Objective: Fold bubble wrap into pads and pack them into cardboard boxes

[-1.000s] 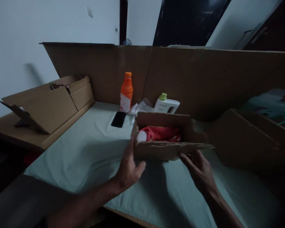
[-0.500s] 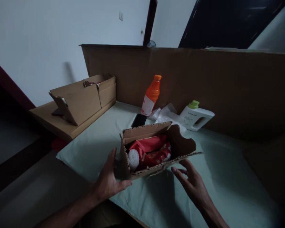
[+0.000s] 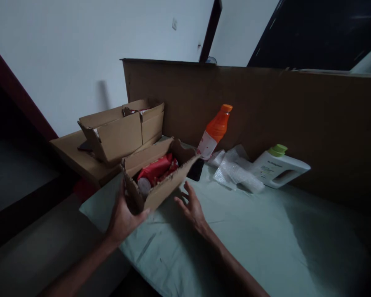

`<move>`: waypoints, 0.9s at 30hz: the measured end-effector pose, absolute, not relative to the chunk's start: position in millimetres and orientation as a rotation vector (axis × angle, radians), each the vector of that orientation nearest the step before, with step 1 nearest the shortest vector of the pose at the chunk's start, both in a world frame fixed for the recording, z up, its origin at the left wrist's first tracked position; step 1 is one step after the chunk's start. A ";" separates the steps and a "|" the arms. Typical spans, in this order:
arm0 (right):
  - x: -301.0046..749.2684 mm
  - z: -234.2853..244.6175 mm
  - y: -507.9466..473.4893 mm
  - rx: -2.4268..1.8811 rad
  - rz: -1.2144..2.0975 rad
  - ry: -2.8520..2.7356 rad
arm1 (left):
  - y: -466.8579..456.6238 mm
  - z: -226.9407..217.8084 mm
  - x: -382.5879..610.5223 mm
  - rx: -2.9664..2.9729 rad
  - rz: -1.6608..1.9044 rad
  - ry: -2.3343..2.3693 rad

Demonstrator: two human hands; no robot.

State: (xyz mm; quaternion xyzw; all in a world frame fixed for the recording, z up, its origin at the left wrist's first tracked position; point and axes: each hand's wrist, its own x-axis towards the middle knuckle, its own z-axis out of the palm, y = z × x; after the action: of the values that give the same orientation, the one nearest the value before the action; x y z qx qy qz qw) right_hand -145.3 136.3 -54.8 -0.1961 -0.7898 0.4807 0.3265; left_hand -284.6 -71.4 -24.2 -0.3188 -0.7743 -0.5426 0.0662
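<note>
A small open cardboard box (image 3: pixel 165 189) is tilted above the left part of the cloth-covered table. Inside lie shiny red packets (image 3: pixel 156 170) and a pale, round-ended roll (image 3: pixel 144 187). My left hand (image 3: pixel 123 218) grips the near left end of the box, its thumb along the lower front edge and its fingers round the far side. Just right of the box's front wall, my right hand (image 3: pixel 192 209) has its fingers spread and holds nothing. Whether its fingertips touch the cardboard I cannot tell.
A larger open cardboard box (image 3: pixel 120 138) stands on a flat carton (image 3: pixel 68 148) at left. Behind are an orange-capped bottle (image 3: pixel 214 132), a dark phone (image 3: pixel 196 171), bubble wrap (image 3: pixel 235 169) and a white jug with green cap (image 3: pixel 280 167). A tall cardboard panel (image 3: pixel 266 103) borders the back.
The small box has moved left and away from me, toward the larger box, with my left hand on it. My right hand has followed leftward. The view has turned left.
</note>
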 end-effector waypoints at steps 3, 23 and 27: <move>-168.8 -74.3 126.3 -0.495 1.232 -2.107 | -33.7 -20.6 -325.9 -0.869 -1.623 -2.323; -141.5 -49.4 121.1 -0.548 1.165 -2.263 | 166.1 -41.9 -430.4 -0.723 -1.763 -2.400; -141.6 -48.5 120.6 -0.547 1.172 -2.265 | 166.5 -59.0 -431.9 -0.811 -1.737 -2.418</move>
State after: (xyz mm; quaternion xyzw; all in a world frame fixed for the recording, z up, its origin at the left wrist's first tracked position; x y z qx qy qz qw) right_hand -141.6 120.6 -48.5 -0.2022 -0.8378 0.4335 0.2634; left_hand -431.9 166.5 -59.0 -0.2626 -0.7833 -0.5627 0.0281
